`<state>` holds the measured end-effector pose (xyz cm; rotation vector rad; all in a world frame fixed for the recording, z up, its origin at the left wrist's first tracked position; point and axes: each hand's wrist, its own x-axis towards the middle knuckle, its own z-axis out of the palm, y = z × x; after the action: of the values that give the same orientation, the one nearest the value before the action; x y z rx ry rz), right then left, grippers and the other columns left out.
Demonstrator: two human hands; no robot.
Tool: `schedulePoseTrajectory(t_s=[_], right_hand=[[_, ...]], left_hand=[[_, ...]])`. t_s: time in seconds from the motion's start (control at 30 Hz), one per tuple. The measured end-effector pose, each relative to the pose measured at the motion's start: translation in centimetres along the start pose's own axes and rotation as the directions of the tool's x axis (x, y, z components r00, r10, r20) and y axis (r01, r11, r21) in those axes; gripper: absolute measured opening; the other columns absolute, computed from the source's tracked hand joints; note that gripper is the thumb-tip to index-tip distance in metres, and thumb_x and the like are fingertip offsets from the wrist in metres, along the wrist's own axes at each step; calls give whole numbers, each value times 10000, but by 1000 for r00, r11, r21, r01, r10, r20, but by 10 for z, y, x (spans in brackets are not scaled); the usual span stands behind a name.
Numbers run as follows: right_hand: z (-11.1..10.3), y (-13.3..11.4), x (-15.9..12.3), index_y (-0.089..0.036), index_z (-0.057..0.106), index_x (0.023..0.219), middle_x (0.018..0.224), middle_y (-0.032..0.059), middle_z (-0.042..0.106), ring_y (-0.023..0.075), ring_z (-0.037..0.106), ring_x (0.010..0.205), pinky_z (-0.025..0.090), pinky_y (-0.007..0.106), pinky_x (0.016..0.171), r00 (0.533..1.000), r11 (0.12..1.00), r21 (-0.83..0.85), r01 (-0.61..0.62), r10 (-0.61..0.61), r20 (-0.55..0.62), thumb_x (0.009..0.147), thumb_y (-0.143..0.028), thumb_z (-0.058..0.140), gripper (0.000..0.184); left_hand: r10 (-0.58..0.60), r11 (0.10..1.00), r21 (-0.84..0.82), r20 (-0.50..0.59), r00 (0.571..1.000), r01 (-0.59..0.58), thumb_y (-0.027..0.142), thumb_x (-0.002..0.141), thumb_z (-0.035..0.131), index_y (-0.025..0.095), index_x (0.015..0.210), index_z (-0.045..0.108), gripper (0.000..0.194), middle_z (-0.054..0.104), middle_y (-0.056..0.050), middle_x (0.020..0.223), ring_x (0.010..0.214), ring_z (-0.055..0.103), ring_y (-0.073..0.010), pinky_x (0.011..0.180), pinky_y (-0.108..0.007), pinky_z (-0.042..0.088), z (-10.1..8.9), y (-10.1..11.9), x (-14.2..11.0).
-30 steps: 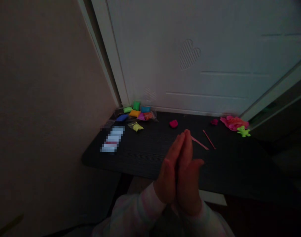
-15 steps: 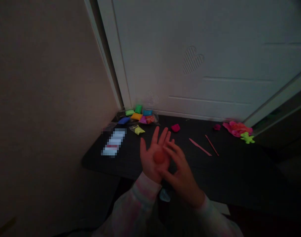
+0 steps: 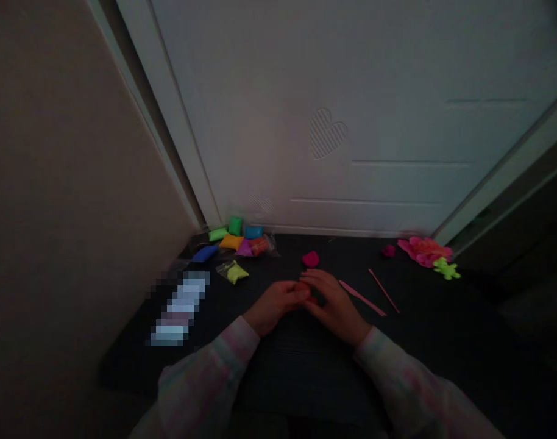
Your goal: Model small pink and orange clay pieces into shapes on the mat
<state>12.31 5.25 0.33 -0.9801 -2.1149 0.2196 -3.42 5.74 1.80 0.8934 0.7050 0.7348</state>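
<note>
A small ball of red-orange modelling clay (image 3: 302,289) is pinched between my two hands over the dark table. My left hand (image 3: 276,303) grips it from the left, with thumb and fingers closed together. From the right, my right hand (image 3: 337,305) curls its fingers over the far side of the ball, its thumb near the front. The fingers hide much of the clay. Just beyond the hands lies a magenta clay lump (image 3: 311,260). A pink plastic knife (image 3: 363,298) and a thin pink modelling stick (image 3: 383,291) lie right of my right hand.
Colourful clay packets (image 3: 231,242) sit at the back left of the dark table (image 3: 287,360), with a yellow packet (image 3: 235,272) nearer. A blurred pale rectangle (image 3: 181,310) lies left. Back right are pink petal-like pieces (image 3: 425,251), a yellow-green figure (image 3: 446,269) and a small magenta lump (image 3: 388,250).
The clay ball lay on my open left palm before. My left hand has turned over and closed on it, and my right fingers have come round it. The view has shifted.
</note>
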Motion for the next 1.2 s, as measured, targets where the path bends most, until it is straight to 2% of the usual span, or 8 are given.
schedulePoseTrajectory(t_s=[0.13,0.37,0.63,0.8,0.97,1.2], right_hand=[[4,5,-5,-177,472,1056,1052,89,546,192,461,1030,391,389,878,999,998,52,-38,37,25,691,-211,575,380],[0,-1,-6,-183,489,1029,1019,77,574,181,504,967,416,370,839,993,991,103,-90,80,92,688,-159,565,350],[-1,-4,-6,-187,528,973,981,65,605,164,533,934,437,342,815,996,989,130,-71,64,55,684,-113,564,300],[-1,-4,-6,-190,534,977,987,59,607,156,533,940,437,332,822,996,984,157,-88,81,48,685,-130,575,301],[-3,-3,-6,-193,526,991,1022,68,590,165,524,959,437,352,822,995,979,183,-85,75,58,685,-175,590,313],[-4,-3,-5,-200,568,912,933,57,627,185,545,939,432,388,823,998,978,198,-65,58,39,679,-143,591,240]], left_hand=[[-58,998,-17,8,998,58,224,643,625,89,771,605,187,617,-61,773,774,557,-146,780,-289,374,0,-7,11],[-124,991,-45,77,989,127,210,663,603,81,802,622,191,635,-72,789,771,560,-141,777,-273,378,2,-9,9],[-152,985,-65,88,984,158,192,627,630,95,713,620,130,613,-28,714,688,533,-114,714,-255,378,1,-8,8],[-178,980,-68,89,980,185,193,623,635,99,765,621,171,621,-39,736,731,544,-130,736,-271,374,2,-7,8],[-165,981,-79,127,978,176,153,629,626,97,760,626,143,616,-26,704,698,548,-110,726,-243,380,2,-6,8],[-174,983,-24,155,972,180,176,638,614,89,773,625,162,622,-49,753,760,544,-142,774,-281,366,-1,-5,7]])
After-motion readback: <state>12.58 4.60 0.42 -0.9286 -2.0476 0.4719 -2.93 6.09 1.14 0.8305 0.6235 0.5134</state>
